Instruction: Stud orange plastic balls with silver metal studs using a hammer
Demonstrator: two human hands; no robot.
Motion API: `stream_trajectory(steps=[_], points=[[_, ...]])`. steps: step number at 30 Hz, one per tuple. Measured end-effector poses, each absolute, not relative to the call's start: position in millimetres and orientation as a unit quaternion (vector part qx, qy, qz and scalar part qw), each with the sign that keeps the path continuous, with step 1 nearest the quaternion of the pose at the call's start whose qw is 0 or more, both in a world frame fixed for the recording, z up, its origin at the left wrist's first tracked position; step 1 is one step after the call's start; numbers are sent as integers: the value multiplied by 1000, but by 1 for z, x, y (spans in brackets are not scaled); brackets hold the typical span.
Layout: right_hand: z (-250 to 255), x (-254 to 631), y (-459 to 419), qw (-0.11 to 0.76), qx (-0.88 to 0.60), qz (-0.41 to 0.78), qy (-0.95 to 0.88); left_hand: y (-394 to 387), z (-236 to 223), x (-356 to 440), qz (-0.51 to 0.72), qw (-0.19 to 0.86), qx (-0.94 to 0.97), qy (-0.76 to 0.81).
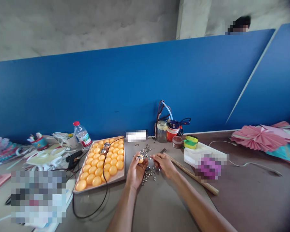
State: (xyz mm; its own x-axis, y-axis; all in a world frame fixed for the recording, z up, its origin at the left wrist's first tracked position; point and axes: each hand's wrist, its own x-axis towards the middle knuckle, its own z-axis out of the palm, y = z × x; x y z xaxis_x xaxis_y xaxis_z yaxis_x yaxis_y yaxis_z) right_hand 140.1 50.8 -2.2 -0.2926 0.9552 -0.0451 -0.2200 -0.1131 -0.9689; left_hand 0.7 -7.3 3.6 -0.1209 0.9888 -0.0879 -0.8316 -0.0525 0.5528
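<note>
My left hand is closed around an orange ball partly covered with shiny silver pieces. Just to its right, my right hand is in a pinch, fingertips close to the ball; whatever lies between them is too small to make out. Loose silver beads or studs are scattered on the table under and around both hands. To the left stands a shallow tray filled with rows of plain orange balls. Two silver-covered balls rest on top near its far end.
A black cord crosses the tray. Beyond it are a bottle and a glue gun. A wooden stick lies beside my right forearm. Jars and a yellow-green container stand before the blue partition. Pink paper fans lie right.
</note>
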Motion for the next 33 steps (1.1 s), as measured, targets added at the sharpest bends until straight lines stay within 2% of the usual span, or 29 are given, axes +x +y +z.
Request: stream_trajectory(steps=[4, 9, 13, 22, 33], points=[[15, 133, 50, 445, -339, 710, -427, -7, 0, -3, 706, 645, 160, 245], [36, 125, 52, 457, -269, 743, -408, -4, 0, -3, 716, 636, 160, 238], [33, 113, 46, 456, -234, 756, -408, -3, 2, -2, 724, 629, 168, 228], [13, 102, 40, 483, -317, 683, -447, -6, 1, 1, 711, 623, 189, 265], [11, 103, 38, 481, -344, 630, -503, -6, 2, 5, 711, 599, 225, 290]])
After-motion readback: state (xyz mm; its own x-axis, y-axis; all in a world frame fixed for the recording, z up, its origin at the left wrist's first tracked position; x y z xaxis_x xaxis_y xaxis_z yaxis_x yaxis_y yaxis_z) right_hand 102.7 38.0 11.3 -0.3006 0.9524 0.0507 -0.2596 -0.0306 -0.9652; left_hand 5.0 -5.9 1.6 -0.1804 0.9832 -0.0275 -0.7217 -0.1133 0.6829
